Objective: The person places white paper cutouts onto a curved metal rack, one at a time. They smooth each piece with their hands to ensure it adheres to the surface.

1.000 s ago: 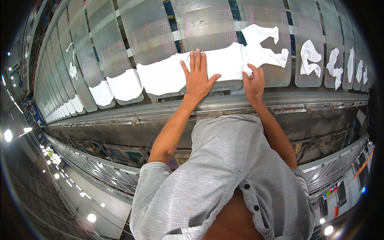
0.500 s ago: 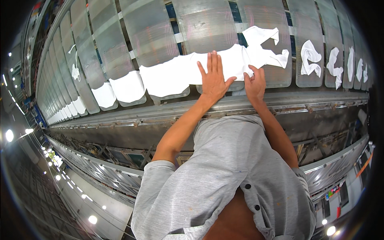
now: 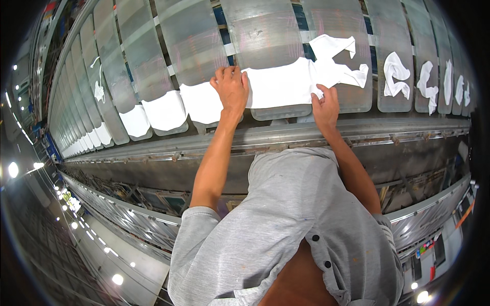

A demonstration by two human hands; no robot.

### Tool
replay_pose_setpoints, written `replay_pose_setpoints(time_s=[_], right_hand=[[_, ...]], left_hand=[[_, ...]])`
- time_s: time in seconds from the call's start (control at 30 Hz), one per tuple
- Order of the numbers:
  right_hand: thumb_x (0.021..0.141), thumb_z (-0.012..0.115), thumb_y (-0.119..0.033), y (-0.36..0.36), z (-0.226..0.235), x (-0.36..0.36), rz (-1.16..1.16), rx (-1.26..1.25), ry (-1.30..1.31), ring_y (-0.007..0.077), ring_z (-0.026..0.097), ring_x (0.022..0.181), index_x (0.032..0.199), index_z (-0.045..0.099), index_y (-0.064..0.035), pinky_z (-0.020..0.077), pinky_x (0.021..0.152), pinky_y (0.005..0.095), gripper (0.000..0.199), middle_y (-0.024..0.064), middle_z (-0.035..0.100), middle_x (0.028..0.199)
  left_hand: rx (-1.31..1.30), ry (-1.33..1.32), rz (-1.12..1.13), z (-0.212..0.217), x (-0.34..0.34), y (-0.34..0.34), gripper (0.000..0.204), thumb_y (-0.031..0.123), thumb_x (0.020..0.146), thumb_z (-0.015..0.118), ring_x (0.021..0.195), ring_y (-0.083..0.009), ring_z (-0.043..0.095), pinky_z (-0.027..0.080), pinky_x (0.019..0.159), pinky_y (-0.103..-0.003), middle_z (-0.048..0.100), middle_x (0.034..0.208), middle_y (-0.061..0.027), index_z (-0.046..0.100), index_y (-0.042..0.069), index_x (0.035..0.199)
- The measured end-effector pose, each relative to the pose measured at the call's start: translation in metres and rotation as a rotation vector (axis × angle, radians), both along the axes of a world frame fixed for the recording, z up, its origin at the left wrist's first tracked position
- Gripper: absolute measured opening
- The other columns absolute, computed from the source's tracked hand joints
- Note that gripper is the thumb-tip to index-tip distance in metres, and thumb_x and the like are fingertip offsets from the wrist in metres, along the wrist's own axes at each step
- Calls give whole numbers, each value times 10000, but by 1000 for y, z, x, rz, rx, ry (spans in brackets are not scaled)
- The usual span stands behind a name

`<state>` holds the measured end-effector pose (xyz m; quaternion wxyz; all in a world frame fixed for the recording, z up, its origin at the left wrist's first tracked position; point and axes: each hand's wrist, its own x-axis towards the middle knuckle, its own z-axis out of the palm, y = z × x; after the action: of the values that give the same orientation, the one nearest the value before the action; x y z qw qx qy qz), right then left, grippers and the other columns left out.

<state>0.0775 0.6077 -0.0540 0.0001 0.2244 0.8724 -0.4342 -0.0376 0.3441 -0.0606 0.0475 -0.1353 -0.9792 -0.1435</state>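
So, left hand (image 3: 232, 91): fingers bent, resting at the left end of the white cloth (image 3: 279, 84); can't tell if they're pinching.
Cloth: lies flat between the hands, over the near part of a gray board (image 3: 263, 41); looks light, soft, easily creased, so I'd grab edges or corners.
Right hand (image 3: 325, 104): thumb and fingertips seem to pinch its near right corner.

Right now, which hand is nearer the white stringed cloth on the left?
Left. The left hand is well right of the white stringed cloth; the right hand is farther right, at the flat white fabric.
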Motion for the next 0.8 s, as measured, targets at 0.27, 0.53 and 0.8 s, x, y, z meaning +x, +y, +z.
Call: replay_pose_setpoints(time_s=[0.27,0.53,0.8], right_hand=[[859,708,-92,3,1,1,12,-11,29,243,559,685,1177,656,-71,470,683,368,324,103,529,947],[858,731,-112,7,11,-1,116,121,-65,231,595,789,1234,633,-61,493,738,377,392,110,532,1034],[888,729,-213,0,27,-20,-47,216,20,403,542,1184,1363,500,55,455,992,470,591,249,511,1323]], left_hand=[[26,-17,63,8,-4,3,158,94,784,783,1066,-277,565,341,937,-457,670,976,-47,719,88,928],[239,37,256,9,-11,15,292,77,786,764,1141,-327,515,359,957,-473,604,1101,-111,657,84,1058],[238,127,624,-1,63,-49,381,159,845,759,1193,-359,484,397,993,-477,578,1215,-154,670,2,1181]])
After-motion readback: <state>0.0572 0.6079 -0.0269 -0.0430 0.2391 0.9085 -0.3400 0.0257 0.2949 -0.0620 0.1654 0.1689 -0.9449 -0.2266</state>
